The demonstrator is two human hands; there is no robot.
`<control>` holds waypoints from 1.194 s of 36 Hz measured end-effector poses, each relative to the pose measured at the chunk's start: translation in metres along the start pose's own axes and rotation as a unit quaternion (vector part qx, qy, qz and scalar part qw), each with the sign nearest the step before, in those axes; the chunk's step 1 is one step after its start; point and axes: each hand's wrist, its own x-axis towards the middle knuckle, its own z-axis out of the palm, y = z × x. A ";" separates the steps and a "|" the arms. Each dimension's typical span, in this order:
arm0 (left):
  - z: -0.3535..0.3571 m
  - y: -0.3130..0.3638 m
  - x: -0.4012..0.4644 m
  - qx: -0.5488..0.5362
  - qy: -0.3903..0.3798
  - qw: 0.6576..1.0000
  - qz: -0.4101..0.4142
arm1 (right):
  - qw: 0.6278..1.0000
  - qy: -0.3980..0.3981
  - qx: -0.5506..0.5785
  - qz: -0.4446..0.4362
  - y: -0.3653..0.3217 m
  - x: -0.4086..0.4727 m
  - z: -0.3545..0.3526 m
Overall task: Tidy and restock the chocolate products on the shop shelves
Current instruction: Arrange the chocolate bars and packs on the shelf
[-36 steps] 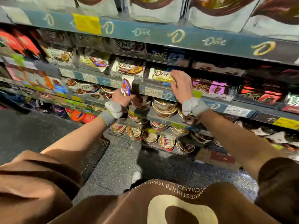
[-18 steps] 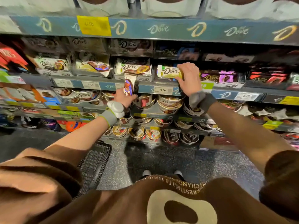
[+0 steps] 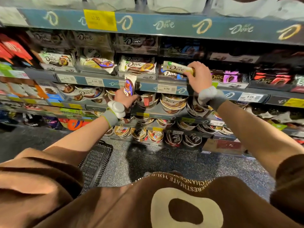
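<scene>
The right hand [image 3: 199,74] is curling its fingers and thumb round the right end of a pale yellow Dove bar [image 3: 177,69], gripping it so that the bar is lying flat and pointing left, just above a display tray [image 3: 171,78] on the second shelf from the top. Another Dove pack is showing in that tray directly under the held bar; whether the two are touching cannot be told. The left hand [image 3: 124,97] is clenching the lower end of a white Dove bar with a brown and blue swirl [image 3: 130,84], holding it upright in front of the shelf edge [image 3: 148,87], where it is covering part of the blue price strip. Both wrists are wearing grey bands with pale blocks on them. To the left of the yellow bar, a tray of white and gold Dove bars [image 3: 138,65] is sitting on the same shelf, and further left a tilted pack is leaning in its tray. A price label reading 9.90 [image 3: 166,89] is sitting on the strip below the right hand. Round Dove tubs [image 3: 173,102] are filling the shelves beneath. A black wire basket [image 3: 97,163] is standing on the speckled floor near the person's left side.
</scene>
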 end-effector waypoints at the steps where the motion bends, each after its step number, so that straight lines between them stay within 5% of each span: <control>1: 0.001 0.000 0.000 -0.001 0.000 1.000 0.001 | 1.000 0.017 0.017 0.008 0.000 -0.002 -0.002; 9: 0.004 0.003 -0.004 0.005 -0.015 1.000 0.013 | 0.991 0.080 0.093 0.047 0.010 -0.026 -0.014; 13: -0.001 0.009 -0.013 -0.080 -0.097 0.992 -0.003 | 0.991 0.068 0.103 0.054 0.013 -0.038 -0.015; 19: -0.006 0.013 -0.021 -0.300 -0.248 0.912 -0.128 | 0.986 0.046 0.145 0.073 0.009 -0.050 -0.007; 27: -0.008 0.019 -0.028 -0.396 -0.284 0.858 -0.160 | 0.986 0.033 0.152 0.066 0.011 -0.058 -0.001; 35: -0.008 0.036 -0.045 -0.288 -0.249 0.918 -0.113 | 0.978 0.001 0.194 0.078 0.009 -0.072 0.001; 43: 0.001 0.064 -0.068 -0.252 -0.261 0.931 -0.044 | 0.971 -0.003 0.211 0.109 0.015 -0.082 -0.005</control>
